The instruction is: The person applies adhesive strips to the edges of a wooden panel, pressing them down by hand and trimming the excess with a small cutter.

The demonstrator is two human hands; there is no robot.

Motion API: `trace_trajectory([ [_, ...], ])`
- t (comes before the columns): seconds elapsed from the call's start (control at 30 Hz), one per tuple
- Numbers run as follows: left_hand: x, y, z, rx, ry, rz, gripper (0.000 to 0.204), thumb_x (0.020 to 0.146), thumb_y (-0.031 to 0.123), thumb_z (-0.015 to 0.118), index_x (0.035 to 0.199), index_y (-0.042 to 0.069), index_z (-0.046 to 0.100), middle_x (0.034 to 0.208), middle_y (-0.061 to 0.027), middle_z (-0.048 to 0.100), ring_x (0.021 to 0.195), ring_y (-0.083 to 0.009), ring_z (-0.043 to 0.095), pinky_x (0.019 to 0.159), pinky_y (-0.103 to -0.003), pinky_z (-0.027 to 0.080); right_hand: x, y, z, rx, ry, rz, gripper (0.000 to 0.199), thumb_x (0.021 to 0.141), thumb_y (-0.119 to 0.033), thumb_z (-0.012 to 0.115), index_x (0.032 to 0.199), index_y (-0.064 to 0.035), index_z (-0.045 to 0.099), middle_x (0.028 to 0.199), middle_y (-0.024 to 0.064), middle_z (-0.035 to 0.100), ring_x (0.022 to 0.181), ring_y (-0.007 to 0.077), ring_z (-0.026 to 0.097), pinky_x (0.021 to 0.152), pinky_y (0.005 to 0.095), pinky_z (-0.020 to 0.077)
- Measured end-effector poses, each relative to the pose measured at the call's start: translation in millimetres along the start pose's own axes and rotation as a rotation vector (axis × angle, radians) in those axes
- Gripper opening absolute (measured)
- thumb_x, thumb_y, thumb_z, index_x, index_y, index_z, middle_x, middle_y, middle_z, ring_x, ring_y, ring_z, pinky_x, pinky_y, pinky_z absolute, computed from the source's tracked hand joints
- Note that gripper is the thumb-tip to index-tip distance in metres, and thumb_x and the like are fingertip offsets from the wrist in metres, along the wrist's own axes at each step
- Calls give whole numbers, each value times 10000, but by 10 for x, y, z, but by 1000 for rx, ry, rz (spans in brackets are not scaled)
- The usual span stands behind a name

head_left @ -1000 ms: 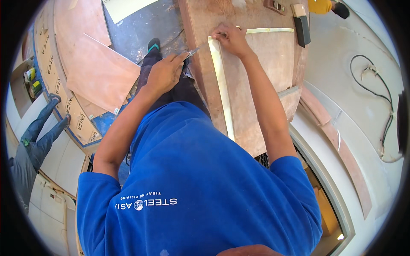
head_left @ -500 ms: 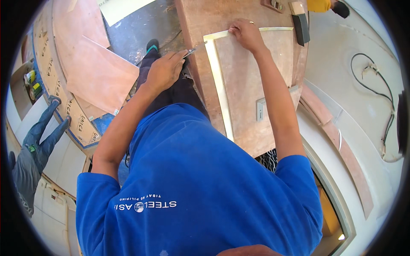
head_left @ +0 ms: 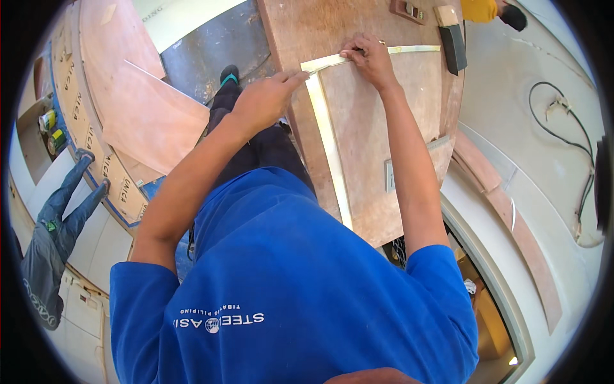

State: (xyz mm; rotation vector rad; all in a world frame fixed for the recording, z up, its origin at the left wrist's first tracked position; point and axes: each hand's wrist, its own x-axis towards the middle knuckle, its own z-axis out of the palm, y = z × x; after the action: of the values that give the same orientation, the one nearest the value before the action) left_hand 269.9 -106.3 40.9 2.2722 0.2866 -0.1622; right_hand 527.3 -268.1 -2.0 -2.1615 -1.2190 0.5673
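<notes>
A plywood panel (head_left: 377, 121) lies on the brown wooden bench in front of me, with pale yellow tape (head_left: 329, 144) along its left and far edges. At the tape's far left corner, my left hand (head_left: 265, 99) is closed on a slim metal tool (head_left: 313, 72), its tip lying by the tape. Its exact kind is too small to make out. My right hand (head_left: 369, 59) rests on the far strip, fingertips pinched at the tape; whether they grip it or only press it I cannot tell.
A small wooden hand plane (head_left: 408, 10) and a dark-faced block (head_left: 453, 50) sit at the bench's far right. Beside my right forearm lies a pale rectangular piece (head_left: 389, 176). Plywood sheets (head_left: 153, 115) lie left. Other people (head_left: 51, 217) appear far left and top right. A black cable (head_left: 579, 146) hangs right.
My left hand has moved right and slightly up, bringing the metal tool from beside the bench edge to the tape corner. My right hand has barely shifted along the far strip.
</notes>
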Motion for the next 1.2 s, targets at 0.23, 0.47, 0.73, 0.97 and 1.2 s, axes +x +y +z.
trace_trajectory([
  [0.23,165,-30,-190,128,-150,53,556,895,-17,511,1435,106,562,1216,-185,684,927,-385,703,795,-482,564,67,-68,-78,35,-139,54,80,844,-140,772,877,-74,743,902,57,704,871,254,659,775,384,508],
  [0.47,233,272,-323,265,-256,13,525,903,-20,506,1421,50,552,1185,-187,676,888,-365,714,774,-475,571,44,-12,-48,-76,-90,-45,65,855,-156,751,873,-96,736,875,35,690,874,260,631,834,383,471],
  [0.73,162,204,-342,235,-250,23,551,901,-14,524,1446,64,526,1156,-177,675,875,-354,713,750,-462,581,18,22,0,-13,-56,-5,87,863,-188,750,859,-101,743,864,28,672,871,264,612,846,407,462],
  [0.97,-275,215,-582,337,-367,-104,594,921,0,509,1508,67,450,1050,-214,653,883,-379,704,757,-469,581,-36,-35,69,-80,-6,-53,66,880,-126,740,884,-60,735,861,62,673,870,256,619,789,367,482],
  [1.2,-354,186,-687,363,-300,-103,612,916,10,518,1519,85,447,1017,-216,645,878,-397,693,726,-494,558,43,-64,-24,2,-122,60,86,879,-137,760,918,-61,753,880,51,652,888,232,619,806,353,491],
])
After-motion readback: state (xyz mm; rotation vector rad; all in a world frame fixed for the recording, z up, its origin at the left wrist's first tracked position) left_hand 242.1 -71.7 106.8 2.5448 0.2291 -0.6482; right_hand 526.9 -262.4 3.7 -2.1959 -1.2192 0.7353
